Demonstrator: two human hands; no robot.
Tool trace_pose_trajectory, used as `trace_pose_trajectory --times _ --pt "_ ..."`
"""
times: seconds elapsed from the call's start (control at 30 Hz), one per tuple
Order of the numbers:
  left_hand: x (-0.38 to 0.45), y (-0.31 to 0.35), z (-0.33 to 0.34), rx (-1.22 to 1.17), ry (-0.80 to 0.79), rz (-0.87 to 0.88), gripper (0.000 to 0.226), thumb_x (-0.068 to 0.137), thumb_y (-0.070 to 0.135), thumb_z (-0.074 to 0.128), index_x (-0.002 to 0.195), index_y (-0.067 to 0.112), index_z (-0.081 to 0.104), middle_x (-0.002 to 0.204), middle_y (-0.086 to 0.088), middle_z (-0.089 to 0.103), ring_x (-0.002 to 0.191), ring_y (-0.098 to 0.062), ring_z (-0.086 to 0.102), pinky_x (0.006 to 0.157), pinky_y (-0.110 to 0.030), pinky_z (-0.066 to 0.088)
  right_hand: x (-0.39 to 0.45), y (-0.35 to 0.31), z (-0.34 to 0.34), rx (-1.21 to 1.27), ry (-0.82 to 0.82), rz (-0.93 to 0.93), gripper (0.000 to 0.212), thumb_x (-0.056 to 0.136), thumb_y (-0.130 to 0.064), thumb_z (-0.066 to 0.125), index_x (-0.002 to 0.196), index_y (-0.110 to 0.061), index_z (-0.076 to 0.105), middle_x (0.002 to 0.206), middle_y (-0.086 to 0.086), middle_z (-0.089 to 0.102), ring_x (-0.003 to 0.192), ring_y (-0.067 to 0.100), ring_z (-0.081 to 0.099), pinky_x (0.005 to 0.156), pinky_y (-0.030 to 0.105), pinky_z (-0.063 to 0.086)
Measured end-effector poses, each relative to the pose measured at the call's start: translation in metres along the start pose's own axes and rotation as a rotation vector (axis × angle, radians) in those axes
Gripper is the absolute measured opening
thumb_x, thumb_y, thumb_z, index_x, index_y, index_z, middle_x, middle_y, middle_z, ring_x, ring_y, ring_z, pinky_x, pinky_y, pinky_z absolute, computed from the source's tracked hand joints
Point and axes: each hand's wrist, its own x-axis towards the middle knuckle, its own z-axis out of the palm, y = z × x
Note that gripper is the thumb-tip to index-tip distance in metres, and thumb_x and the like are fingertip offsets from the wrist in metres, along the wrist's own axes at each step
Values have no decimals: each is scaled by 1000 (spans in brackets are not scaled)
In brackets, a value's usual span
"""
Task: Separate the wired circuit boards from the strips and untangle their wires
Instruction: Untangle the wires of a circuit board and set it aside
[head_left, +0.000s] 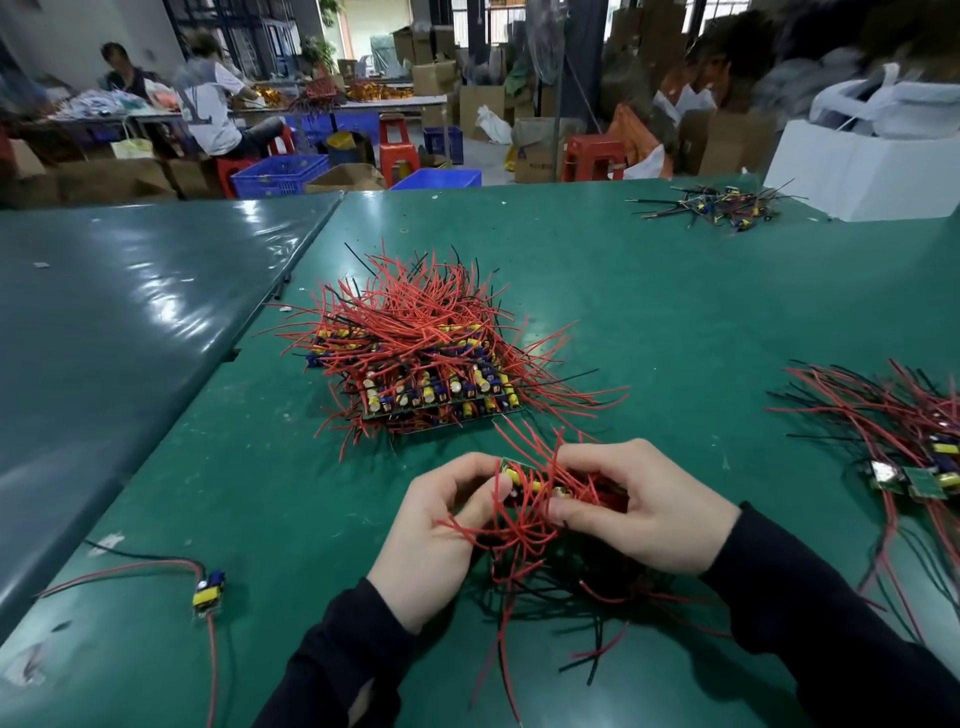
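- Both hands are on one strip of boards (540, 486) near the front edge of the green table (649, 312). The left hand (436, 540) has its fingers curled round the strip's left end, and the right hand (634, 512) pinches the right part w/ thumb and fingers. Red and black wires spill out between and below them.
- Looks like mid-snap on this strip, i.e. a board is being broken off (can't tell if it's actually parted yet, the wires hide the joint).
- Done so far, judging by what lies around: one loose board (208, 590) w/ its wires laid out straight at near left, and a bunch of separated boards (919, 467) at the right edge, wires mostly running one way.
- There's also a small pile (719, 205) at far right beside a white box (862, 171). It's too small to tell what state it's in.
- Left to do: the big stack of strips (426, 364) in the middle of the table, still full panels w/ wires in a proper bird's nest.
- So I'd say early-ish, prob well under half done, as the middle stack is way bigger than the finished lots.
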Motion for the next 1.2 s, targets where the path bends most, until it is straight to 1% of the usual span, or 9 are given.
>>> trace_pose_trajectory --times 0.43,0.6,0.7,0.87,0.97,1.03,1.1,1.13,1.2 --pt "0 6 -11 -29 -53 -9 14 82 21 58 78 14 69 76 0 66 71 -10 58 69 -20 47 0 -3 10 174 43 -37 25 84 -27 61 82 -3 61 67 14 50 60 12 39 57 35 38" --pt "-1 8 -13 -53 -108 -59 14 82 18 58 79 14 71 77 -1 67 70 -10 59 69 -21 47 -3 -2 4 304 -46 -29 6 88 -10 65 82 -8 64 69 -4 50 65 2 42 61 22 37" --pt "-1 9 -13 -42 -108 -72 15 81 18 57 84 10 69 80 -3 68 74 -13 60 73 -23 48 -3 -5 1 387 -106 -43 18 89 -4 62 81 -21 64 70 -13 54 65 -3 45 65 14 39" --pt "-1 12 -11 -149 -97 -153 20 83 23 57 86 12 73 79 -3 70 71 -16 63 68 -24 53 -5 -8 -2 463 -115 -7 3 84 -18 64 81 -17 65 75 -9 55 70 4 46 68 18 41" --pt "0 14 -10 -206 -23 -206 11 83 20 64 81 17 75 75 -1 69 65 -9 63 60 -21 52 -3 -1 -7 342 -11 5 11 85 -24 65 84 -13 64 70 -3 55 64 10 45 63 24 42" --pt "2 12 -13 -170 102 -251 14 82 18 60 79 14 73 74 -4 68 63 -9 63 53 -20 51 -3 10 -9 65 105 30 19 85 -30 68 92 -12 64 69 5 60 60 20 48 64 35 49" --pt "4 9 -16 -161 243 -255 9 84 11 60 83 9 69 77 -7 67 62 -13 64 53 -22 53 -4 19 -10 -217 215 129 28 83 -40 66 104 -23 62 63 -2 59 54 14 47 63 35 45" --pt "5 8 -17 -172 299 -243 6 82 9 62 85 7 67 76 -5 67 62 -14 64 54 -22 54 -4 20 -10 -300 246 177 33 82 -43 65 111 -28 59 64 -7 58 56 9 48 65 31 43" --pt "4 9 -18 -209 368 -211 7 78 7 65 85 6 66 73 -2 67 63 -14 66 57 -22 55 -3 19 -9 -336 250 222 42 81 -44 63 120 -32 55 93 -11 62 87 7 58 85 34 44"
